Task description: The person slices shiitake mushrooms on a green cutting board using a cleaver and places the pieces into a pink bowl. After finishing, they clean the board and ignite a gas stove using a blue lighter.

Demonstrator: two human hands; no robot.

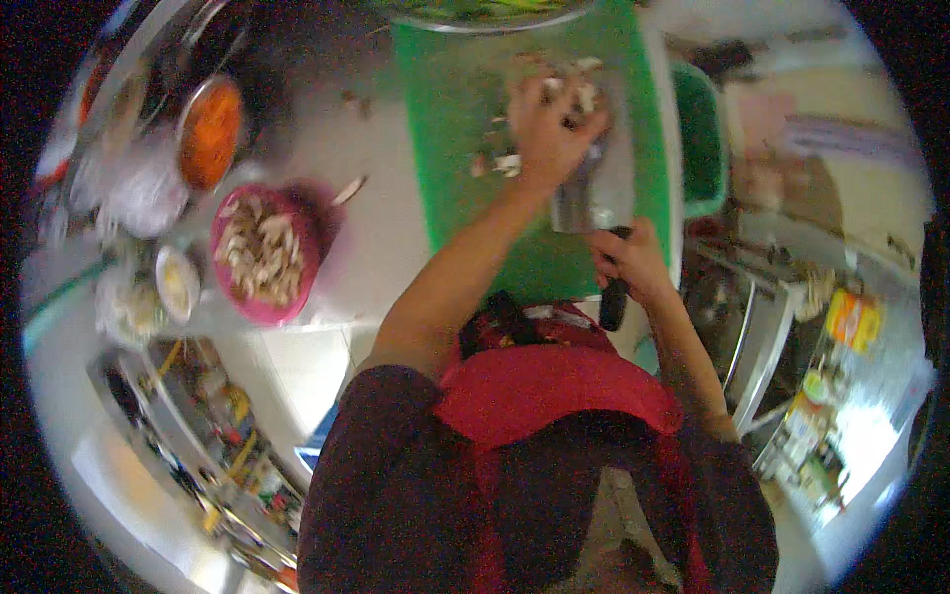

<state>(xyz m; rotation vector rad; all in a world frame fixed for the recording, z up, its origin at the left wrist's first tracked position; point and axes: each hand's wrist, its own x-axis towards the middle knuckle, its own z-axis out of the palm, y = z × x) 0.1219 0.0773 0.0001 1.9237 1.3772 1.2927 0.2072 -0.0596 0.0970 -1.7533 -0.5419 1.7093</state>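
Note:
A large green cutting board (pixel 490 256) lies before me. My right hand (pixel 631 260) grips the black handle of a broad-bladed kitchen knife (pixel 575 200) near the board's right side, its blade pointing away from me. Farther up the board, my left hand (pixel 553 126) reaches over whitish chopped pieces (pixel 588 95), apparently mushroom, beside the far part of the blade. Blur hides whether its fingers are closed on any of them. More small pieces (pixel 508 165) are scattered on the board just left of that hand.
To the left stands a pink bowl of sliced mushrooms (pixel 260 256), with a metal bowl of orange shredded food (pixel 213 134) beyond it. A metal bowl (pixel 490 26) holding greens touches the far edge. Along the board's right side is a green bin (pixel 701 141).

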